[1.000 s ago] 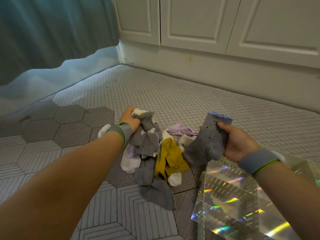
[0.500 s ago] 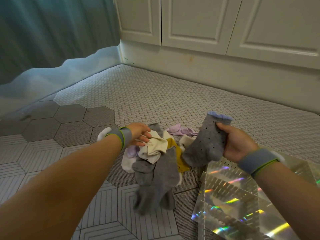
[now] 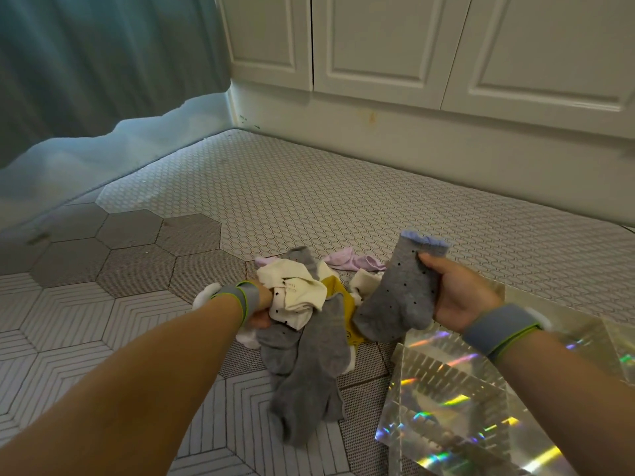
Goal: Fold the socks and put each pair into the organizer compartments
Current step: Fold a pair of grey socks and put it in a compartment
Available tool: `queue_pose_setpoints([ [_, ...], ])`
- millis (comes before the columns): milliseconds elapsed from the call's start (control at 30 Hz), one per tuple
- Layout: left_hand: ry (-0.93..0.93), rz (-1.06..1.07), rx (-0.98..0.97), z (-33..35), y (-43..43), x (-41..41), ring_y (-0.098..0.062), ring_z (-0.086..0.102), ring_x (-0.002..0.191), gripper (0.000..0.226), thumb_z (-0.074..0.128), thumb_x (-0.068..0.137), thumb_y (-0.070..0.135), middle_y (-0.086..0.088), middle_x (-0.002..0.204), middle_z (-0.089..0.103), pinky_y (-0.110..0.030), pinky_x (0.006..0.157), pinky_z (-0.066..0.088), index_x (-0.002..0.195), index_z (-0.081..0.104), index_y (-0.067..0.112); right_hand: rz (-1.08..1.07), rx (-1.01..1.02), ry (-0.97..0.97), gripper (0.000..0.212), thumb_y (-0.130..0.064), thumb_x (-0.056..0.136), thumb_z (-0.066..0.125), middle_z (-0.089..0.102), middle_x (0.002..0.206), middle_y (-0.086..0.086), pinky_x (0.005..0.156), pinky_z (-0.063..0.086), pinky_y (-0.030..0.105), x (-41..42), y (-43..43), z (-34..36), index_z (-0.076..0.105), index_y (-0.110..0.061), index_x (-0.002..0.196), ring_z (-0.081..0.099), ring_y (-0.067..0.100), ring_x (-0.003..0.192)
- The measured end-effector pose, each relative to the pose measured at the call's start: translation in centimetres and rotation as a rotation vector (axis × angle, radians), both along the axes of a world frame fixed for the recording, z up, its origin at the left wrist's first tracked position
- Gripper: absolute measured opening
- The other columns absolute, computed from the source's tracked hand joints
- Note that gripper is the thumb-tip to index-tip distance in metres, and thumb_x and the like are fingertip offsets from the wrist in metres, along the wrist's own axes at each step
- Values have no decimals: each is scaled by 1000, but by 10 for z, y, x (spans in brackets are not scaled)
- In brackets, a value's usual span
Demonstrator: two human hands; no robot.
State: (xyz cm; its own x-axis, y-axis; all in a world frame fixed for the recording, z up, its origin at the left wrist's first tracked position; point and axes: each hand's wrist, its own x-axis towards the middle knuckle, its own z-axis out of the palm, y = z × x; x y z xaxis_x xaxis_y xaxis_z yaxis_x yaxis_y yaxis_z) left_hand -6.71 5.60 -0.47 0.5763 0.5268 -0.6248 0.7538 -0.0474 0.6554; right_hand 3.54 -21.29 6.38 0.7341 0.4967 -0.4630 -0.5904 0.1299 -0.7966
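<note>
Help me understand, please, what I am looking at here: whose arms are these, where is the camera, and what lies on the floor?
There is no machine here: a person wears one camera on the head, which looks down at their own bare arms. The right hand holds up a grey dotted sock with a blue cuff. The left hand grips a cream sock on top of a pile of socks on the floor; grey, yellow and lilac ones show. The organizer is the shiny clear box at lower right; its inside is hard to make out.
</note>
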Motion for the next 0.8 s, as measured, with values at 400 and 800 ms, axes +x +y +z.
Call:
queue_pose_setpoints([
  [400,18,52,-110,17,2,19,-14,42,52,15,53,88,9,-3,58,44,-23,49,46,74,50,11,-17,-21,-12,22,-23,97,44,68,86,8,75,49,40,-2,-3,-3,62,-11,95,63,24,85],
  [800,249,-78,-107,8,-12,9,-10,36,45,34,55,91,23,2,42,46,-18,42,29,59,48,14,-22,-11,-20,25,-22,97,43,66,102,13,78,50,41,-5,-9,8,60,-7,109,63,27,92],
])
